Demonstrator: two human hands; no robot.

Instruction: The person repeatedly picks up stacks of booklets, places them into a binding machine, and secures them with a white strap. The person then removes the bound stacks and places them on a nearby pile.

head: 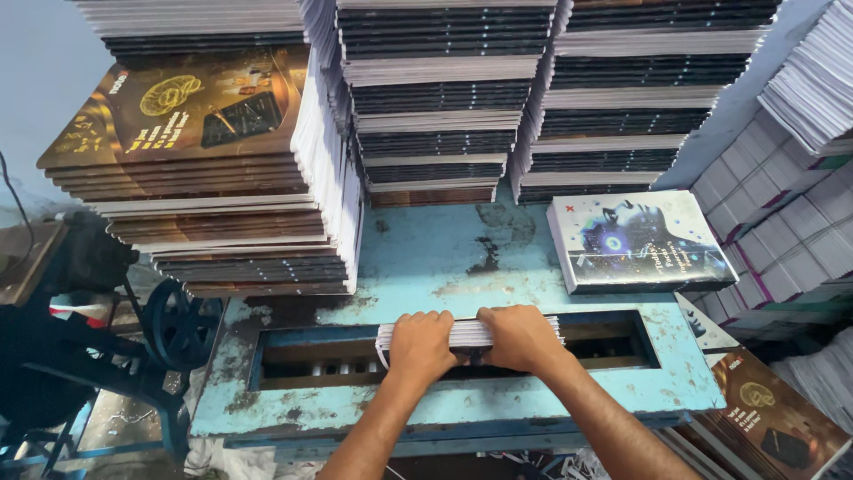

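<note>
Stacks of brown-covered books tower at left; both hands, left hand and right hand, fingers curled tight, press a booklet bundle into the blue bench's slot, not yet stacked; one finished book lies right.

Surface: pale blue paint, chipped and worn, with dark and rusty patches.
Bundle of pages: white edges.
Book with pale cover: grey-white, dark blue figure, violet glow.
Book with brown cover: golden-brown, yellow emblem, black panel.
Stacks of books: alternating black and white bands.
Handwheel: dark blue.
</note>
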